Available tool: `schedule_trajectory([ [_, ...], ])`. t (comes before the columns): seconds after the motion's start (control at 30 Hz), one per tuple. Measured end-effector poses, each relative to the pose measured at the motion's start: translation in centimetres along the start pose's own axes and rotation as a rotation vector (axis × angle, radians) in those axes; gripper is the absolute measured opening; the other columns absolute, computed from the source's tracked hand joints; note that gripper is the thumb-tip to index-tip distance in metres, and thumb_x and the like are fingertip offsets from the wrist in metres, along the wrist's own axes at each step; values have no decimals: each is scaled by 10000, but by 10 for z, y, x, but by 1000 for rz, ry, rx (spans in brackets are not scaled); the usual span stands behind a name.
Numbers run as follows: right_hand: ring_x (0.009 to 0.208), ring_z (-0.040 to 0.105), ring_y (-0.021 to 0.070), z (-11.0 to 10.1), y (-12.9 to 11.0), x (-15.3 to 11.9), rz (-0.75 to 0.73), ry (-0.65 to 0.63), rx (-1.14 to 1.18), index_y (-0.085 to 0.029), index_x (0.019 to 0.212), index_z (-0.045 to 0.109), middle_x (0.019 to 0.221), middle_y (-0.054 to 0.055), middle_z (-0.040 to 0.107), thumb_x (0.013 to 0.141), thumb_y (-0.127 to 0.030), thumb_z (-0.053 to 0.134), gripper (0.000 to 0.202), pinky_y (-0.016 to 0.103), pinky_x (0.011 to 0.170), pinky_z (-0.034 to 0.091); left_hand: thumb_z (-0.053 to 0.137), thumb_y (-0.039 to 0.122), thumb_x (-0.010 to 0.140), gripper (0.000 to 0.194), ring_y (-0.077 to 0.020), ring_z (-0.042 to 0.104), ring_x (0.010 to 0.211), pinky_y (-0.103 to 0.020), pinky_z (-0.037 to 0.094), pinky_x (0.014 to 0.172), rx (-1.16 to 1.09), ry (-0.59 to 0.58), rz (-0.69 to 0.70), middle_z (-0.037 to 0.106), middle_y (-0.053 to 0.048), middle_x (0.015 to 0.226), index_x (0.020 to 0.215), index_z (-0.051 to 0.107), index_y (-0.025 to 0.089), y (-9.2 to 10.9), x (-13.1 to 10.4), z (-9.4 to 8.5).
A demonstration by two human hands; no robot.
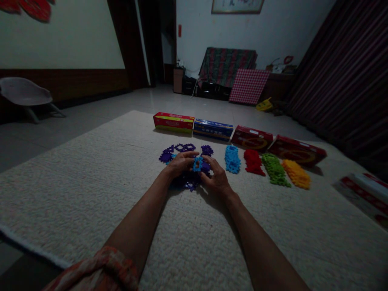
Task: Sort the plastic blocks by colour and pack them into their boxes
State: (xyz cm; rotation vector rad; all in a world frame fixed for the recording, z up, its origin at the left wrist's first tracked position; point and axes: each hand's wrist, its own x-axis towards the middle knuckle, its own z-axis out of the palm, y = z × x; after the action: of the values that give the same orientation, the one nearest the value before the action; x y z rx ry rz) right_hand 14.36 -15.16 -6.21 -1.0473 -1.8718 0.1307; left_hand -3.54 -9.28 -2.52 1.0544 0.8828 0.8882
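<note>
My left hand [182, 163] has its fingers bent around the left side of a light blue square toy tile [197, 164] with a notched edge and a hole in its middle. Thumb and fingers of my right hand [216, 178] close around a purple toy tile [205, 166] just right of the blue one. Below and between the hands lies a heap of dark purple tiles [189, 182], partly hidden by them. More purple tiles [184, 148] are spread beyond the left hand, with one purple cluster [207, 150] past the right fingertips.
Rows of blue [232, 159], red [254, 162], green [276, 169] and orange tiles [296, 174] lie on the pale carpet [91, 173] at right. Behind stand a red-yellow box [173, 123], a blue box [213, 129] and two dark red boxes [252, 138]. Another box [368, 196] is far right.
</note>
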Motion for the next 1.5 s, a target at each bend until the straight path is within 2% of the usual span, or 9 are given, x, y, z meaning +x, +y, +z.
schedule_trajectory([
  [0.2, 1324, 545, 279, 0, -8, 4, -7, -5, 56, -222, 1384, 522, 1400, 136, 601, 816, -257, 656, 585, 492, 1134, 425, 768, 109, 684, 379, -97, 562, 527, -209, 405, 487, -40, -83, 19, 687, -37, 721, 1061, 734, 136, -3, 2, 0],
  [0.43, 1187, 639, 261, 7, -13, 3, 53, 25, 107, -242, 1333, 533, 1317, 104, 655, 818, -306, 682, 541, 437, 1027, 514, 751, 116, 664, 403, -133, 639, 608, -222, 453, 537, -48, -125, 29, 737, -69, 794, 1066, 748, 147, -9, 2, 4],
  [0.6, 1133, 648, 258, 8, -14, 4, 14, 52, 57, -233, 1317, 521, 1256, 108, 665, 806, -273, 665, 532, 428, 980, 534, 752, 118, 647, 410, -142, 654, 651, -243, 485, 591, -40, -140, 36, 755, -88, 861, 1056, 752, 146, -7, -1, 9],
  [0.73, 1090, 638, 257, -5, -1, 6, -15, 112, -47, -222, 1275, 545, 1173, 108, 665, 816, -215, 601, 463, 435, 970, 529, 776, 134, 649, 410, -151, 678, 712, -255, 512, 642, -46, -50, 69, 756, -76, 889, 1056, 740, 170, -3, -1, 3],
  [0.83, 1061, 628, 267, -16, 15, 4, 58, 162, -140, -211, 1238, 571, 1125, 110, 658, 789, -184, 579, 450, 460, 960, 526, 781, 157, 661, 424, -156, 699, 751, -268, 525, 689, -55, 33, 108, 754, -72, 912, 1080, 721, 174, -2, 0, -1],
  [1.0, 1026, 638, 248, -19, 27, -4, 186, 71, -113, -196, 1238, 590, 1221, 129, 636, 728, -106, 523, 522, 424, 878, 561, 748, 178, 698, 360, -174, 718, 762, -263, 524, 671, 3, 13, 79, 760, -103, 928, 1055, 715, 140, -4, -1, 4],
  [1.13, 1144, 614, 263, -12, 23, -6, 168, 29, -105, -176, 1241, 606, 1271, 142, 634, 714, -66, 477, 554, 449, 986, 522, 636, 148, 725, 344, -161, 707, 738, -268, 536, 679, 109, 190, 219, 759, -86, 911, 1057, 725, 140, -2, 5, -1],
  [1.3, 1216, 587, 258, -4, 24, -3, 133, -16, -121, -195, 1150, 675, 1257, 123, 655, 775, -77, 475, 441, 449, 1086, 460, 519, 122, 739, 331, -180, 713, 840, -282, 552, 828, 527, 450, 439, 763, -26, 861, 940, 774, 193, -5, 15, -21],
  [1.5, 1127, 622, 268, 6, 27, 31, 182, -205, -276, -189, 1071, 719, 1169, 129, 690, 845, -175, 577, 268, 427, 1020, 485, 503, 124, 779, 368, -195, 722, 922, -272, 534, 886, 661, 635, 447, 784, -35, 955, 1007, 784, 192, -11, 20, -36],
])
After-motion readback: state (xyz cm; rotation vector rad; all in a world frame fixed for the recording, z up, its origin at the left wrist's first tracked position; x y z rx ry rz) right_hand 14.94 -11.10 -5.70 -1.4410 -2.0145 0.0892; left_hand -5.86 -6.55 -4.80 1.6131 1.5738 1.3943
